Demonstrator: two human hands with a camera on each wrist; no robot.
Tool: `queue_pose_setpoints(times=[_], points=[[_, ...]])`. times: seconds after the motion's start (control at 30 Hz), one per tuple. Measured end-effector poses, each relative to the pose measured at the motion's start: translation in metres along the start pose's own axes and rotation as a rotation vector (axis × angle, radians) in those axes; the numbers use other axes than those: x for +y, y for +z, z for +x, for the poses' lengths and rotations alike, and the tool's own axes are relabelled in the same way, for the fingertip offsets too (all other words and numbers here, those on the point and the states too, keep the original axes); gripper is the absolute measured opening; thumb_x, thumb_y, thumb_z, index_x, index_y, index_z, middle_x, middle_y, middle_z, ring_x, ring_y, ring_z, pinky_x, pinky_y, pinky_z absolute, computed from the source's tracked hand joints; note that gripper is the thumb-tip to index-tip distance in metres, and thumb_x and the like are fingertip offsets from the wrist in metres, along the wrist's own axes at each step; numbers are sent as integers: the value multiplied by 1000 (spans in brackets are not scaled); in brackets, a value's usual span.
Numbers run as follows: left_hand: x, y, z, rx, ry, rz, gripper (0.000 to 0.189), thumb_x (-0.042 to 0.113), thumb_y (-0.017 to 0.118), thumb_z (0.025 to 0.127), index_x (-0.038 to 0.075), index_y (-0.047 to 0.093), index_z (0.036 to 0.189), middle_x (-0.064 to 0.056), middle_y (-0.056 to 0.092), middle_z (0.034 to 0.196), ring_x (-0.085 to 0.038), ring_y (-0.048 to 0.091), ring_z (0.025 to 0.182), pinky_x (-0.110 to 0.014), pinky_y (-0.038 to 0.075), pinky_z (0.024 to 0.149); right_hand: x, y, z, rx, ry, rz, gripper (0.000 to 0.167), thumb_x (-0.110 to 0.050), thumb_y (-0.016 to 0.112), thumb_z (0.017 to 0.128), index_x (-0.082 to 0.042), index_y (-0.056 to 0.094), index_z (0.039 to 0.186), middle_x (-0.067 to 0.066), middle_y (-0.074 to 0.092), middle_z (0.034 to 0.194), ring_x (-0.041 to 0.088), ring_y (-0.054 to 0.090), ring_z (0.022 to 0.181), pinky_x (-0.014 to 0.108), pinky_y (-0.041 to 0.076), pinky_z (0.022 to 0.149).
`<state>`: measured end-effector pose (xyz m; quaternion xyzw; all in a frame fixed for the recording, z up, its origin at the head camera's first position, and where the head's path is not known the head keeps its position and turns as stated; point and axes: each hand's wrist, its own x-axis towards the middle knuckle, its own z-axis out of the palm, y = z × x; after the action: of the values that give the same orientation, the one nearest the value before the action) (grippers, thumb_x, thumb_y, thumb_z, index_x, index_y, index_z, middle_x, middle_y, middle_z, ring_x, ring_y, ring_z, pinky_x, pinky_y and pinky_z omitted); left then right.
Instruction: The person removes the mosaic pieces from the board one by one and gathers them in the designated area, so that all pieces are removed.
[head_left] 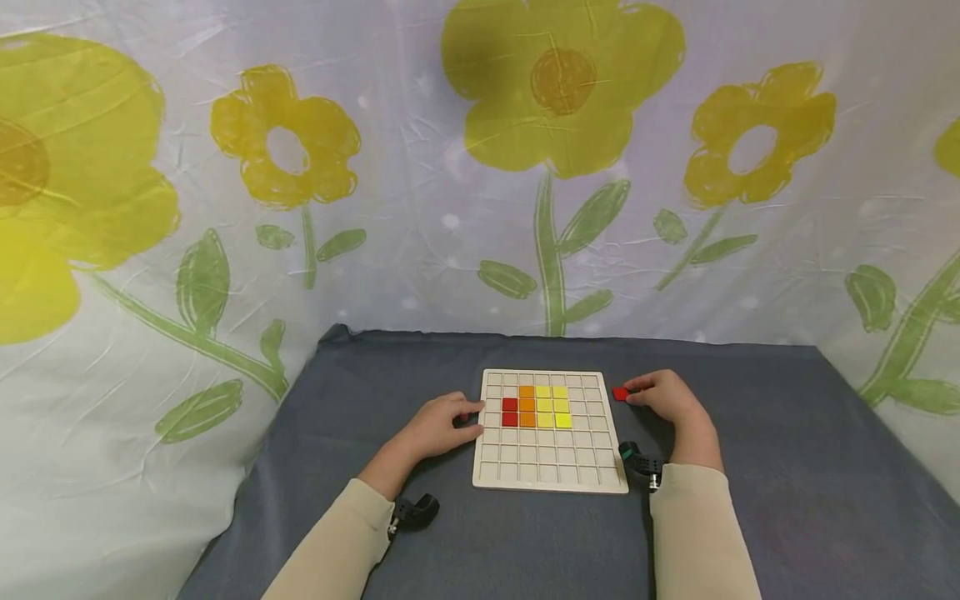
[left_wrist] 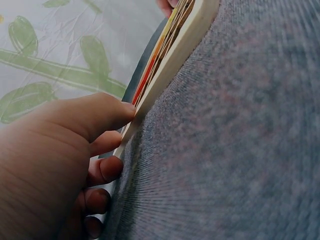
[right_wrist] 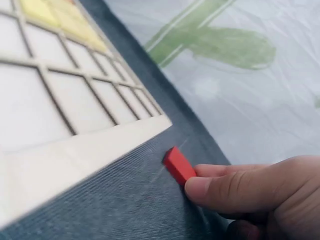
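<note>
A pale wooden grid board [head_left: 540, 482] lies flat on the cloth, with square tiles set in its upper middle cells. Two red tiles [head_left: 510, 419] stand left of an orange column [head_left: 527, 406], and several yellow tiles [head_left: 553, 406] fill the columns to the right. Thumb and index finger spread apart, my left hand [head_left: 435, 428] touches the board's left edge. Off the board's upper right edge, my right hand [head_left: 667, 395] pinches a loose red tile [right_wrist: 178, 164] between thumb and fingers, close over the cloth. The other fingers of that hand are partly hidden beneath it.
Dark grey cloth [head_left: 480, 542] covers the table. A white curtain printed with yellow flowers [head_left: 420, 208] stands behind it and at both sides. Each wrist wears a black camera mount, one on the left [head_left: 416, 512] and one on the right [head_left: 640, 459].
</note>
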<state>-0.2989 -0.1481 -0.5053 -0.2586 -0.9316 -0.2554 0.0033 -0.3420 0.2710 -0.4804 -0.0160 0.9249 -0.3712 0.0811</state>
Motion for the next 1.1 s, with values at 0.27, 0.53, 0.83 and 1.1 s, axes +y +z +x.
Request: queue_pose_setpoints(times=[0.27, 0.53, 0.83, 1.1], points=[[0, 0, 1, -3, -7, -13, 48, 32, 74, 97, 14, 65, 141, 7, 47, 82, -11, 39, 66, -28, 33, 63, 0, 3, 3, -2, 1, -10, 39, -13, 74, 94, 4, 69, 129, 32, 58, 134, 44, 55, 118, 60, 43, 99], [0, -1, 0, -9, -14, -17, 48, 32, 73, 97, 15, 65, 142, 6, 47, 82, -11, 38, 66, -28, 33, 63, 0, -1, 0, -21, 0, 11, 47, -20, 72, 97, 2, 64, 137, 32, 53, 141, 45, 52, 125, 62, 41, 102], [1, -1, 0, -8, -14, -21, 49, 32, 73, 97, 15, 65, 142, 6, 46, 81, -11, 38, 65, -28, 32, 63, -12, -4, -3, -5, -78, 59, 48, -24, 68, 100, -1, 62, 142, 25, 58, 135, 36, 56, 113, 56, 43, 99], [-1, 0, 1, -10, -16, -14, 49, 33, 73, 97, 15, 65, 142, 6, 46, 82, -11, 39, 66, -28, 33, 63, -35, -3, -2, 30, -166, 69, 46, -24, 70, 100, -2, 63, 140, 10, 57, 100, 27, 49, 91, 44, 39, 79]])
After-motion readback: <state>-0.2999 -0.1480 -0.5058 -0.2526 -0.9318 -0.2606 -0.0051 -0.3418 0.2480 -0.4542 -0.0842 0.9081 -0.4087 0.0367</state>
